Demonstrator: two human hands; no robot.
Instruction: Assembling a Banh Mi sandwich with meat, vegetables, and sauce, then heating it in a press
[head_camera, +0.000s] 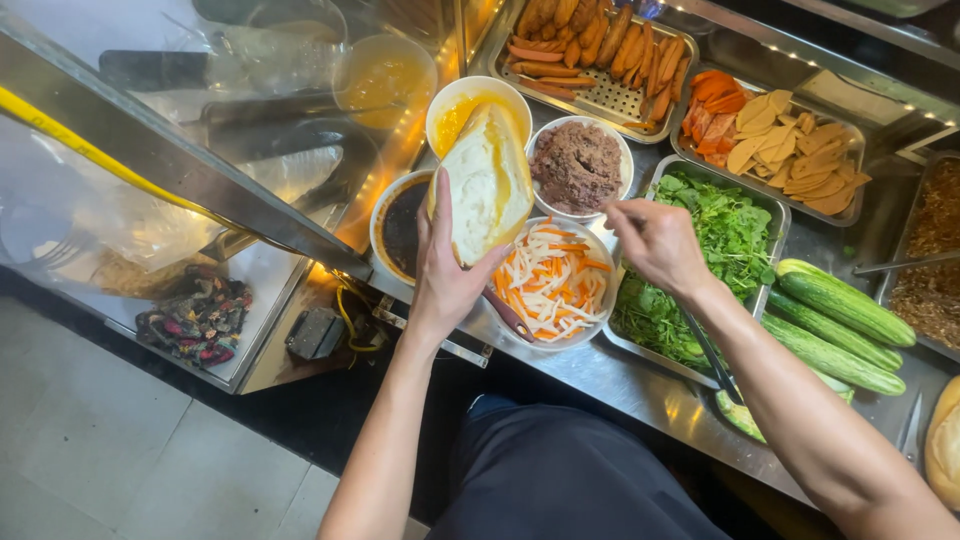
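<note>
Filling the split bread roll over the bowls

My left hand (445, 275) gripped the opened bread roll (487, 183) at centre frame; my right hand (655, 243) pinched shut on a utensil handle I couldn't identify, above the pickled carrot bowl (553, 283); next came careful spreading inside.

Showing two hands: left hand (447, 272), right hand (657, 243). Holding one split baguette (488, 183). Sitting on the counter: four round bowls (578, 166), four steel trays (655, 172), three whole cucumbers (845, 305). Lying by the greens: one pair of tongs (712, 357).
</note>
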